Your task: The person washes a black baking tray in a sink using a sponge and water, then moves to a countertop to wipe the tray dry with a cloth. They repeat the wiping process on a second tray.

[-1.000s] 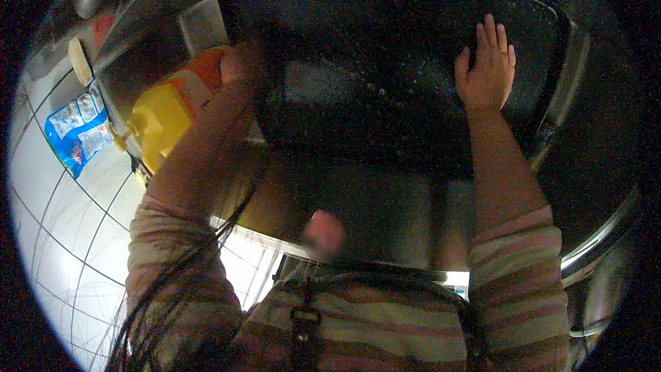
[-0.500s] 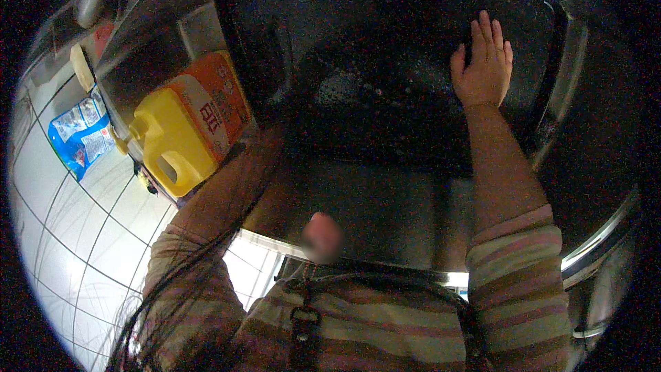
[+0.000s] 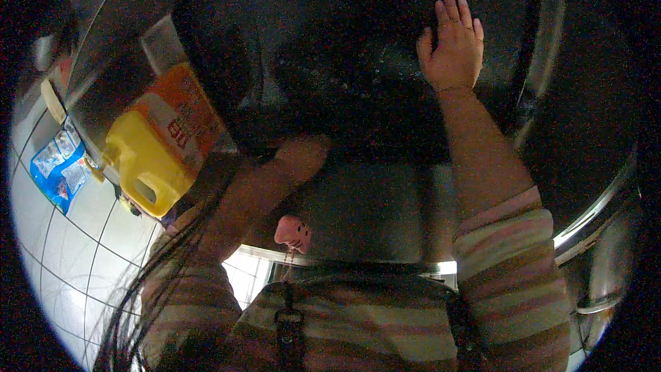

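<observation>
A large black rectangular tray (image 3: pixel 344 21) with a raised rim and wet patches fills the upper middle of the view. My right hand (image 3: pixel 453 48) lies on its right side, fingers stretched out and slightly spread, thumb apart, palm toward the surface. Nothing is in it. By the tray's near left edge is my left hand (image 3: pixel 308 153), in deep shadow. Its fingers are lost against the dark tray, so I cannot see what they touch or hold.
Left of the tray lies a yellow jug (image 3: pixel 151 155) with an orange label. Beyond it, a blue and clear packet (image 3: pixel 60 169) rests on white tiles (image 3: pixel 69 255). Dull metal (image 3: pixel 379 213) surrounds the tray. A pink charm (image 3: pixel 295 234) hangs from a cord before my chest.
My left hand has come into sight at the tray's near edge. Most of the scene has shifted leftward in view. My right hand remains flat on the tray's right side.
</observation>
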Tool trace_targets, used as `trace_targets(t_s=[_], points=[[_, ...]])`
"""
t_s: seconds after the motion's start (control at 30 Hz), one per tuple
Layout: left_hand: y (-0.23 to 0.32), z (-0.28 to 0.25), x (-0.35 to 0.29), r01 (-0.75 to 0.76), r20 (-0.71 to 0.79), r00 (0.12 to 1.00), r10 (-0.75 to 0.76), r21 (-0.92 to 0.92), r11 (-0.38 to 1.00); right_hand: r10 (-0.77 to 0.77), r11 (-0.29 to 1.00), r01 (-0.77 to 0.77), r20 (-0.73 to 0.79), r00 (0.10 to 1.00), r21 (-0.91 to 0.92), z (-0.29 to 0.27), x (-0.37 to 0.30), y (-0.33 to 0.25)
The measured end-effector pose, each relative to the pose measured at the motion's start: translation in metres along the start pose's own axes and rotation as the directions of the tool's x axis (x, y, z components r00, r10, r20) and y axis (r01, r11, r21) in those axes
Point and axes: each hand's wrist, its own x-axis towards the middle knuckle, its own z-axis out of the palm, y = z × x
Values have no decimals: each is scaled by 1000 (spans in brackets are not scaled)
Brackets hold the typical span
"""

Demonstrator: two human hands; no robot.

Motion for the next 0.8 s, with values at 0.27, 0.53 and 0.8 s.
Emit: trace_targets(t_s=[0.27, 0.53, 0.8], points=[[125, -33, 45, -277, -68, 960, 270, -137, 951, 3, 999, -4, 16, 1000, 46, -3, -11, 5], [224, -32, 94, -154, 10, 987, 163, -270, 950, 18, 993, -14, -26, 1000, 119, -7, -13, 7], [143, -41, 60, -13, -286, 957, 42, 103, 995, 21, 989, -22, 9, 1000, 147, -13, -8, 4]])
